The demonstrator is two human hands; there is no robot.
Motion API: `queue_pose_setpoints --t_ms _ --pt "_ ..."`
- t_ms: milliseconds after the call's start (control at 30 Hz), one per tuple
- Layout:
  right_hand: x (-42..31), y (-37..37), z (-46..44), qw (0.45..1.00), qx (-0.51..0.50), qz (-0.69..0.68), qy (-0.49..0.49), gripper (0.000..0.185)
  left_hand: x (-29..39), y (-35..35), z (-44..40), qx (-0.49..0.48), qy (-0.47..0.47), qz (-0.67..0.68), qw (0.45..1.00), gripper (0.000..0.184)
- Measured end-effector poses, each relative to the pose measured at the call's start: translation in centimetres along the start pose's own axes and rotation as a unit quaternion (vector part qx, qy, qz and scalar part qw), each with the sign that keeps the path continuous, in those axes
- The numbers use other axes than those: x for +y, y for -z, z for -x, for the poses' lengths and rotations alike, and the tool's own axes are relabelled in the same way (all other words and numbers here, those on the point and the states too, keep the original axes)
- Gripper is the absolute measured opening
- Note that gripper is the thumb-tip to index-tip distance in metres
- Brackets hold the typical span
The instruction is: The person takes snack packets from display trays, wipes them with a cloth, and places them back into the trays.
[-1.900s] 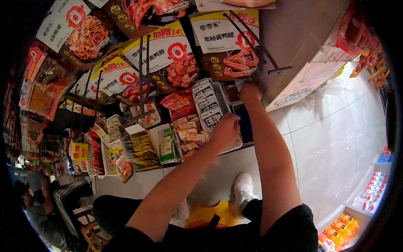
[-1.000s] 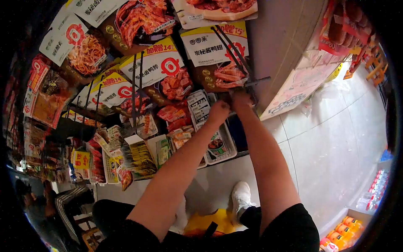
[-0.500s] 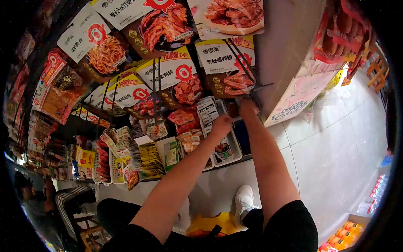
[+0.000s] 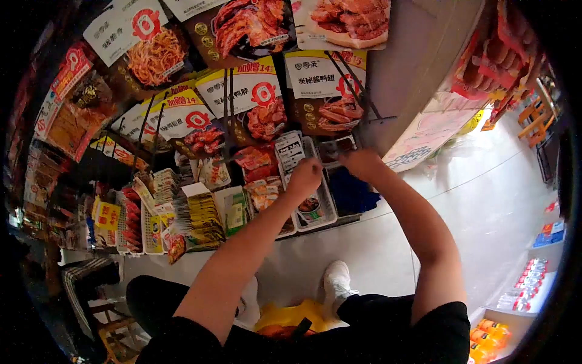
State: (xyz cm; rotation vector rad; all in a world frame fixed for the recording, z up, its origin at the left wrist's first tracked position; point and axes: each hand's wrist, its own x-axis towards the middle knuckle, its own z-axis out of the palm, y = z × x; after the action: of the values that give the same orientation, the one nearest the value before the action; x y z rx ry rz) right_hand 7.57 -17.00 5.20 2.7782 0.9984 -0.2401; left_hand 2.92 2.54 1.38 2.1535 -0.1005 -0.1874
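Note:
My left hand (image 4: pixel 305 176) is closed over a white basket (image 4: pixel 328 203) of black-and-white packets (image 4: pixel 290 151); what its fingers hold, if anything, is hidden. To the right, my right hand (image 4: pixel 361 164) has its fingertips at the edge of a small clear-wrapped dark packet (image 4: pixel 337 148). The fingers look pinched, though their grip is too small to make out. Just below that hand lies dark blue material (image 4: pixel 351 192). Above both hands hangs a duck-wing style food bag (image 4: pixel 326 91) on a metal hook.
More food bags (image 4: pixel 244 100) hang on hooks at the upper left. Baskets of small snacks (image 4: pixel 202 218) line the shelf on the left. A pale panel (image 4: pixel 424 130) stands at the right. A seated person's striped trouser leg (image 4: pixel 76 291) shows at lower left, and orange bottles (image 4: pixel 490 333) at lower right.
My right hand has shifted slightly right and its elbow has swung outward, uncovering the dark packet and blue material. My left hand has moved a little left. The view has shifted.

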Motion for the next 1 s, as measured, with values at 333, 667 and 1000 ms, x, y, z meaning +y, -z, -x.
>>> queue_pose_setpoints --t_ms 333,667,1000 --pt "-6.1 8.0 9.9 0.961 0.048 -0.251 0.107 0.019 7.4 2.3 8.7 -0.241 -0.040 -0.151 0.958 0.050" --pt "-1.1 -3.4 5.9 0.965 -0.001 -0.227 -0.133 0.041 -1.1 2.1 18.0 -0.056 0.287 0.431 0.854 0.030" --pt "-6.9 -8.8 2.8 0.960 -0.128 -0.191 -0.160 0.078 -0.9 4.5 23.6 -0.034 0.255 0.549 0.795 0.023"
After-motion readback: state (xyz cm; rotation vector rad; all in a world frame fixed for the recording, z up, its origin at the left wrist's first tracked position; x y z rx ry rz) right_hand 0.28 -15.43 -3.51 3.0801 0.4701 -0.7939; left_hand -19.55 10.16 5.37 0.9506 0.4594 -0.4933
